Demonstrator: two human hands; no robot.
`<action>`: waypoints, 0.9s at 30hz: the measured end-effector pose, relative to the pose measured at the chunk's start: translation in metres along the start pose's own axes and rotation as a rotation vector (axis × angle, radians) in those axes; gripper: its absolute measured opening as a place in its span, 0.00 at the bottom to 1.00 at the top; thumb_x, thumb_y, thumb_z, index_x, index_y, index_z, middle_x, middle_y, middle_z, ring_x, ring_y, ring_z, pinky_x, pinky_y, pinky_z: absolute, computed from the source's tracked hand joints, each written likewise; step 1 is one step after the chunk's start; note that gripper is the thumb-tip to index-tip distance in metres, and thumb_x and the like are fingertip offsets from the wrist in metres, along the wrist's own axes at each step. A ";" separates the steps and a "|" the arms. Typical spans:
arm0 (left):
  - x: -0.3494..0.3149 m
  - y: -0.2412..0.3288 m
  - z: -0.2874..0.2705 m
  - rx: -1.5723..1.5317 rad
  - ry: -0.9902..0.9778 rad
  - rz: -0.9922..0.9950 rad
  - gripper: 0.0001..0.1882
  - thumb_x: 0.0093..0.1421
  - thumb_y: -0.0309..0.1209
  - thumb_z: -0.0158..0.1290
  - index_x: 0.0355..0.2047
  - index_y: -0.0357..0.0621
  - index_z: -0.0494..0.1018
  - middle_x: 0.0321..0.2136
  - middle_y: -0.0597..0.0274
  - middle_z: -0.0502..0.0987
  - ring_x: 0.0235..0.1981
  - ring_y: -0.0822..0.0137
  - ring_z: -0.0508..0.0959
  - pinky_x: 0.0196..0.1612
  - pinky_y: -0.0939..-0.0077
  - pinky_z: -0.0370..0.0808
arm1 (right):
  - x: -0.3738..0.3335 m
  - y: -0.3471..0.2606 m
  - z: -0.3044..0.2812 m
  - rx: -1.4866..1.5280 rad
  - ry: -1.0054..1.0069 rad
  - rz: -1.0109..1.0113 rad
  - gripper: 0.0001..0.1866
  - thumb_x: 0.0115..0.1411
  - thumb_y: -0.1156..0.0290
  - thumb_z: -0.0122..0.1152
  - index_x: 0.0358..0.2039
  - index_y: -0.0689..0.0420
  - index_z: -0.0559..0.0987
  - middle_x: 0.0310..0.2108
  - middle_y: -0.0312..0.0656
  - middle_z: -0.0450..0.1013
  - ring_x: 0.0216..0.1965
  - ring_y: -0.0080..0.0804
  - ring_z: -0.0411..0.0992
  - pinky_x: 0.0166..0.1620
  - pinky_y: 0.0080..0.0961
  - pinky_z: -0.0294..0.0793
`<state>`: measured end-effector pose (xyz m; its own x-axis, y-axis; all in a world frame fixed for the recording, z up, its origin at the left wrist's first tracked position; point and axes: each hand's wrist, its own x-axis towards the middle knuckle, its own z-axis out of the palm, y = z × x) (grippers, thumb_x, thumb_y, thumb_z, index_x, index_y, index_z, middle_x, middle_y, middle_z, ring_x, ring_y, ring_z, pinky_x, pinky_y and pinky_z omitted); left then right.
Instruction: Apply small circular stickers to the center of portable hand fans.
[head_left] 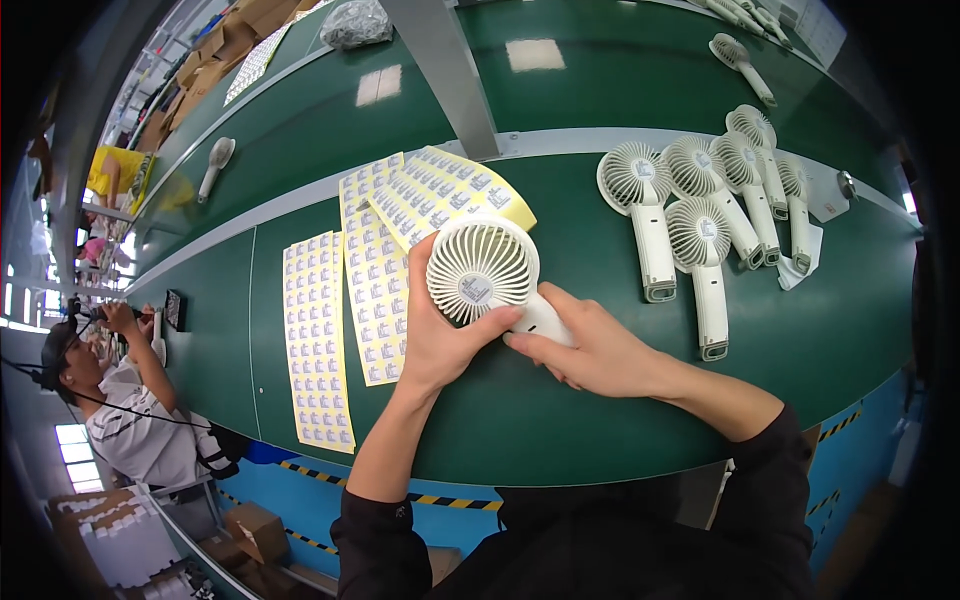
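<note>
We held one white handheld fan (490, 250) in front of us at the table's near middle, and we took it as the centre of our clock. Our left hand (437, 335) was curled round the left rim of the fan's head, its thumb laid across the lower front, while our right hand (597, 348) gripped the handle, which pointed toward four o'clock. One grey label (475, 290) sat on the hub of the grille. On the green worktable (480, 435), between two and three o'clock, we had six more handheld fans (706, 232), grilles up and handles toward our side; the rightmost handle rested on one white scrap (818, 250). From nine to nearly twelve o'clock lay at least three yellow-edged sticker sheets (318, 345), some overlapping, so we could not count them exactly. Beyond the table's grey rail we saw one lone fan (217, 160) at ten o'clock, another single fan (731, 52) between one and two, and one clear plastic bag (356, 24) at eleven. One grey metal post (445, 70) stood at twelve. At eight o'clock one co-worker (150, 430) in a white shirt and dark cap faced the table.
</note>
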<state>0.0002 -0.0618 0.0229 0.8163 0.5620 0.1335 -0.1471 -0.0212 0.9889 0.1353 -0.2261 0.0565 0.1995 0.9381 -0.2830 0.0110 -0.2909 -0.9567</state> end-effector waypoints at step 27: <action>0.005 0.011 -0.013 0.261 0.299 0.032 0.13 0.75 0.37 0.50 0.50 0.41 0.76 0.42 0.63 0.80 0.37 0.76 0.75 0.37 0.81 0.69 | 0.160 -0.029 -0.181 0.094 0.377 0.146 0.18 0.70 0.54 0.62 0.40 0.58 0.77 0.29 0.36 0.72 0.24 0.21 0.65 0.26 0.19 0.63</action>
<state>-0.0049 -0.0487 0.0331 0.6092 0.7728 0.1781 0.0083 -0.2308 0.9730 0.3446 -0.1011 0.0516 0.5372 0.7487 -0.3884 -0.1305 -0.3812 -0.9152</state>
